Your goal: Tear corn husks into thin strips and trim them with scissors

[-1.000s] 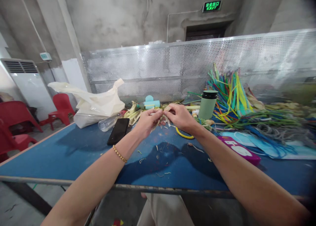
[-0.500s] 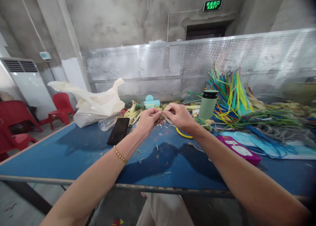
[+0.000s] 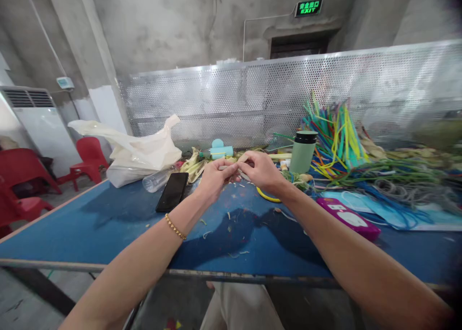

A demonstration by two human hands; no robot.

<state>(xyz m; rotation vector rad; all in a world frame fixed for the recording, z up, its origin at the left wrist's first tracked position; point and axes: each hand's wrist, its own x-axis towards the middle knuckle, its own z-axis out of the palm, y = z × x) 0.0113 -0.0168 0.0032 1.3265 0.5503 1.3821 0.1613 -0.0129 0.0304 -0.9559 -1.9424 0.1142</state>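
Over the far middle of the blue table (image 3: pixel 122 234), my two hands meet with their fingertips close together. My left hand (image 3: pixel 213 178), with a gold bead bracelet (image 3: pixel 175 227) on its wrist, is pinched closed on a pale husk strip (image 3: pixel 244 176). Pinching the same strip from the other side is my right hand (image 3: pixel 263 170). The fingers hide most of the strip. Scraps (image 3: pixel 229 215) of pale fibre lie scattered on the table below. Behind my left hand are dried husks (image 3: pixel 193 164), and beside its forearm rests a black phone (image 3: pixel 172 191).
A white plastic bag (image 3: pixel 144 152) and a clear bottle (image 3: pixel 155 181) stand at the left. Right of my hands are a green jar (image 3: pixel 303 152), a colourful bundle of strips (image 3: pixel 339 133), tangled cords (image 3: pixel 393 173) and a purple box (image 3: pixel 348 218). Perforated metal panels (image 3: pixel 224 101) border the back.
Both hands stay in nearly the same place, with small finger movements on the pale strip. My left fingers have closed in a little nearer the right ones. The view has shifted slightly.
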